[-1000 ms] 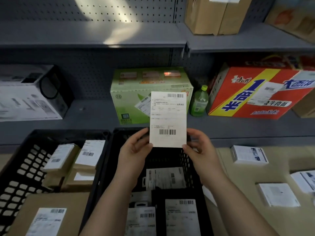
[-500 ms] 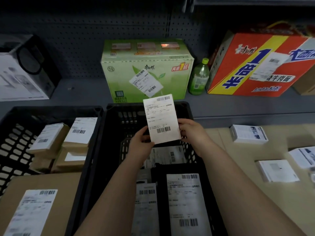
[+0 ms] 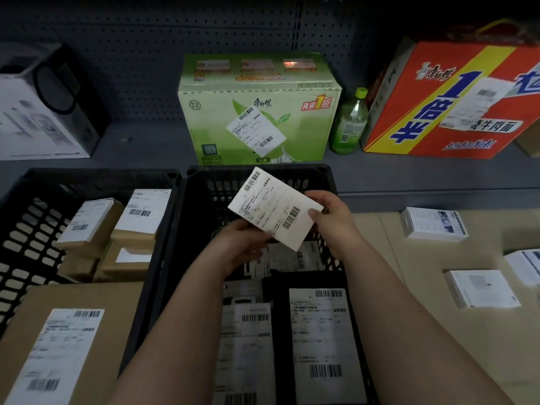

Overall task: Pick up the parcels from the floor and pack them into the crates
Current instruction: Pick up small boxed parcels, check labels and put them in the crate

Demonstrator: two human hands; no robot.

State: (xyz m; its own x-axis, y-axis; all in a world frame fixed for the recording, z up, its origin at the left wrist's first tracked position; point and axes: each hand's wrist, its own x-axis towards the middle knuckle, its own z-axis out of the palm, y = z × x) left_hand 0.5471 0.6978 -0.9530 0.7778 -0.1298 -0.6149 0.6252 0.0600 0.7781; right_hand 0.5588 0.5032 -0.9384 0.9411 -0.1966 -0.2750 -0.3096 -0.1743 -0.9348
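Observation:
A flat white parcel [image 3: 271,209] with a barcode label is held tilted over the far half of the middle black crate [image 3: 175,229]. My left hand [image 3: 236,247] grips its lower left edge from beneath. My right hand [image 3: 330,217] pinches its right edge. Several labelled parcels [image 3: 318,340] lie flat inside that crate below my arms. The left black crate [image 3: 32,200] holds small brown labelled boxes [image 3: 137,217] and a large brown box [image 3: 67,340].
White boxes [image 3: 432,223], [image 3: 482,287] lie on the beige floor at the right. On the grey shelf behind the crates stand a green carton [image 3: 257,112], a green bottle [image 3: 349,124], a red carton [image 3: 455,97] and a white-and-black box [image 3: 38,106].
The parcel has come down from upright at shelf height to a tilted pose low over the middle crate. Both hands moved down with it, and the view tipped downward.

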